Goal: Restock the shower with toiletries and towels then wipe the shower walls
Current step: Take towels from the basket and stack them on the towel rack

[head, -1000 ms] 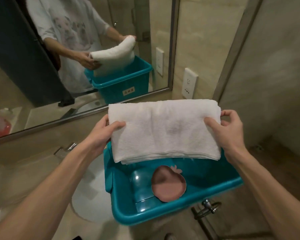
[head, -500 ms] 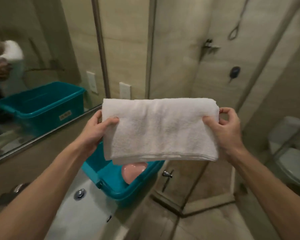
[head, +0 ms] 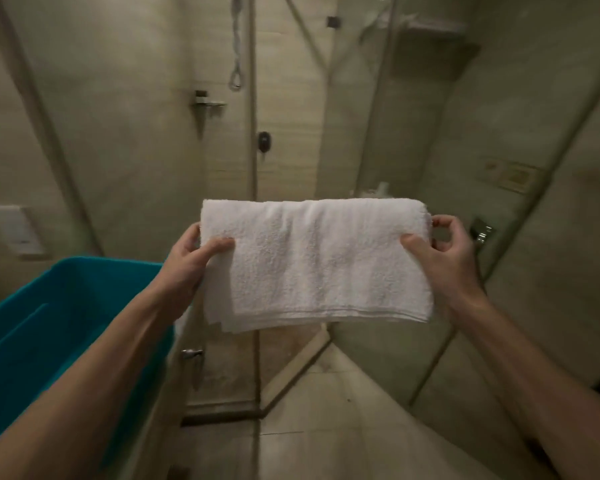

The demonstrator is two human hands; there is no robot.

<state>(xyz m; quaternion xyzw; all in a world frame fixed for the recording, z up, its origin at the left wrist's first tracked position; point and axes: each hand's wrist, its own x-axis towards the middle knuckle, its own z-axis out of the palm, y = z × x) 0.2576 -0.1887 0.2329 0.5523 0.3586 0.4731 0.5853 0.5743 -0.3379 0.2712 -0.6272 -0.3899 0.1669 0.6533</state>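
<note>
A folded white towel hangs flat between my two hands at chest height, in front of the glass shower enclosure. My left hand pinches its left edge, thumb on the front face. My right hand pinches its right edge the same way. Behind the towel stands the tiled shower wall with a dark round control knob, a small metal shelf and a hanging shower hose.
A teal plastic bin stands at the lower left beside my left forearm. Glass shower panels with a door handle stand ahead. A raised shower threshold crosses the tiled floor. A wall socket is at left.
My view has swung right, away from the mirror and sink toward the shower. The towel stays gripped in both hands; the teal bin has slid to the left edge.
</note>
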